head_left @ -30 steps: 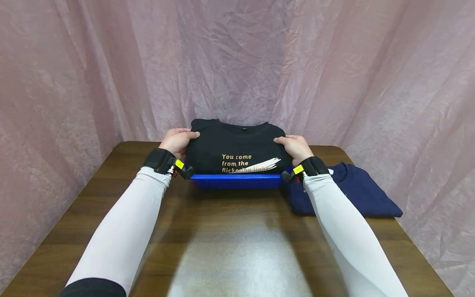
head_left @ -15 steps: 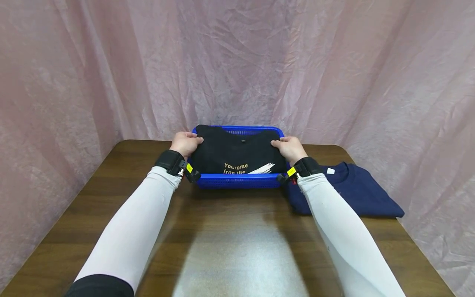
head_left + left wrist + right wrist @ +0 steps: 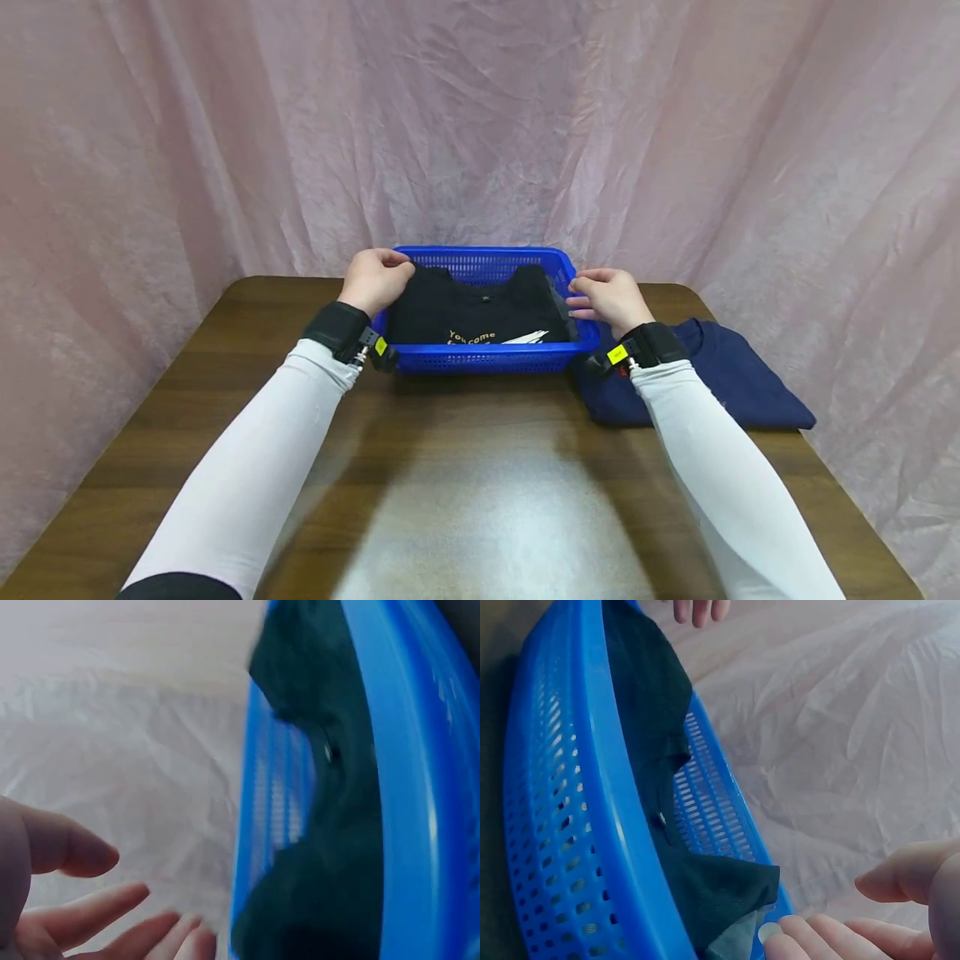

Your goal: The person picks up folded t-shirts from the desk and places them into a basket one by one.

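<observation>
A folded black T-shirt (image 3: 480,312) with gold lettering and a white brush-stroke print lies inside a blue plastic basket (image 3: 487,350). Some grey cloth (image 3: 736,937) shows beside and under its edge on the right. At the basket's left rear corner is my left hand (image 3: 375,282); the left wrist view shows its thumb and fingers apart with nothing between them. My right hand (image 3: 611,300) hovers by the basket's right end, fingers spread and holding nothing. In the right wrist view its fingertips are close to the basket rim; whether they touch it is unclear.
A folded navy T-shirt (image 3: 750,379) lies on the wooden table (image 3: 465,467) right of the basket, partly behind my right forearm. Pink curtains (image 3: 480,125) hang behind and at both sides of the table.
The black T-shirt has come down from above the basket and now lies in it. Both hands have let go of it; the right hand has moved outward to the right.
</observation>
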Available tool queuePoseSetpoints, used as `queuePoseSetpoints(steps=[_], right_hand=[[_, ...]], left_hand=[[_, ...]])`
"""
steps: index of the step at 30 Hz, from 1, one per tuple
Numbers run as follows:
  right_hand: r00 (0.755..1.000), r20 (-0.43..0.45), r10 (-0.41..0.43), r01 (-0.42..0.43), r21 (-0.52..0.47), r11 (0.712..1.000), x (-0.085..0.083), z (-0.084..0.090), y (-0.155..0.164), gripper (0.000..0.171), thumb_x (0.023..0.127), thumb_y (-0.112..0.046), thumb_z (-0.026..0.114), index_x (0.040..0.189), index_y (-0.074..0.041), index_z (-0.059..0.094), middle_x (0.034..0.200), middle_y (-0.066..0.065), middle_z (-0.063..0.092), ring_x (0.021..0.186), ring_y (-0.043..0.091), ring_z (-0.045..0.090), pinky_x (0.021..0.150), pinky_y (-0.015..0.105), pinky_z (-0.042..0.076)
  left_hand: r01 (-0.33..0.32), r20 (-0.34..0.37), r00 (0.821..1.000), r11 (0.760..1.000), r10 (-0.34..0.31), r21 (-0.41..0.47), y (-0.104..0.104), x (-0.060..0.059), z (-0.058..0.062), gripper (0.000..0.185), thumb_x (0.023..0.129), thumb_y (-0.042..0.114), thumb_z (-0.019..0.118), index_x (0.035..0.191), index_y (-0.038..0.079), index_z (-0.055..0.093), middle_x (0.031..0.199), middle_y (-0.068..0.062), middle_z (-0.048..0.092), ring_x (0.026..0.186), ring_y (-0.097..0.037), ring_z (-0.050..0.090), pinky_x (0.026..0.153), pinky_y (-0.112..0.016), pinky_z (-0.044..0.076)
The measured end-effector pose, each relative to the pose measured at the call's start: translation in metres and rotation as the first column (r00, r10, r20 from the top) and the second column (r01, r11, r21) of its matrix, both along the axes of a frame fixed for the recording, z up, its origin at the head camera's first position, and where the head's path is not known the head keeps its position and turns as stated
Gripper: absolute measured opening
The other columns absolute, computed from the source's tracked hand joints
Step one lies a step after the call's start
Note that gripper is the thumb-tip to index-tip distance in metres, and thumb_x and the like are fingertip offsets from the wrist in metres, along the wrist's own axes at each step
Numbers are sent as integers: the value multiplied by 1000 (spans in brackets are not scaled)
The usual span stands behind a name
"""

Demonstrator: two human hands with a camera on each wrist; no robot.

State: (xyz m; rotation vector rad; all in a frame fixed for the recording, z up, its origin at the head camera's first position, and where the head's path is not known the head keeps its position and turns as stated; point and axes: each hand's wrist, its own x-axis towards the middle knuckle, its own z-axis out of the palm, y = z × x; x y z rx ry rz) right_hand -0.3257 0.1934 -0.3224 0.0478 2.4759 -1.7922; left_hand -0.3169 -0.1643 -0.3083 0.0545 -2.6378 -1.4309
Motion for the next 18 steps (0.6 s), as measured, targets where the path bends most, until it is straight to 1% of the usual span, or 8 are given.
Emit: queuePoseSetpoints(steps=[3,4,6,9,13,15,16,18], right_hand=[[1000,-12,26,-26,3,1000,6,-2,2,55,114,-21,58,160,7,47,156,32,58,137,45,67,103,40,60],[999,-16,33,-33,7,999,9,-2,3,55,114,-23,59,160,7,48,156,32,58,137,45,67,102,40,61],[999,-29,46,-46,15,999,14,-3,7,55,114,-26,59,159,6,50,155,32,59,135,44,69,99,37,62],[997,-47,54,-53,22,998,22,-5,14,55,114,-28,59,157,5,52,153,32,61,127,39,74,94,32,65],[996,-64,60,-59,16,998,35,-9,26,53,114,-27,59,155,6,54,150,33,62,110,25,80,88,27,67],[995,-72,62,-61,17,998,42,-11,32,53,114,-28,59,154,6,55,147,32,64,104,17,80,86,26,67],[995,-75,62,-61,15,998,45,-12,36,52,113,-28,60,153,6,55,144,30,66,102,15,80,86,26,67],[995,-84,63,-62,9,998,50,-13,43,52,113,-28,61,152,6,56,135,20,72,100,12,80,85,27,67]], left_hand=[[81,40,996,991,-85,102,3,11,1,38,108,18,59,138,-1,71,138,-22,71,113,-28,71,85,-27,63],[109,46,992,984,-116,143,5,15,1,38,107,16,59,138,-2,71,139,-23,70,111,-28,73,80,-24,64],[161,50,984,969,-173,186,9,24,1,36,108,16,60,138,-2,71,140,-23,70,107,-24,75,74,-20,63],[233,52,966,941,-253,246,19,39,-1,35,109,16,61,137,-2,71,137,-24,73,104,-25,79,74,-22,65],[312,63,936,901,-346,302,36,61,-7,33,109,17,62,136,0,72,132,-22,76,111,-33,80,79,-27,67],[355,61,918,881,-392,314,46,72,-10,32,109,16,63,135,1,72,130,-20,78,111,-35,80,80,-29,67],[376,56,909,869,-414,322,51,77,-12,31,109,16,63,134,1,73,129,-19,78,111,-35,81,80,-30,67],[415,50,889,846,-456,334,61,87,-15,31,107,15,65,133,0,73,125,-18,80,105,-31,82,78,-30,67]])
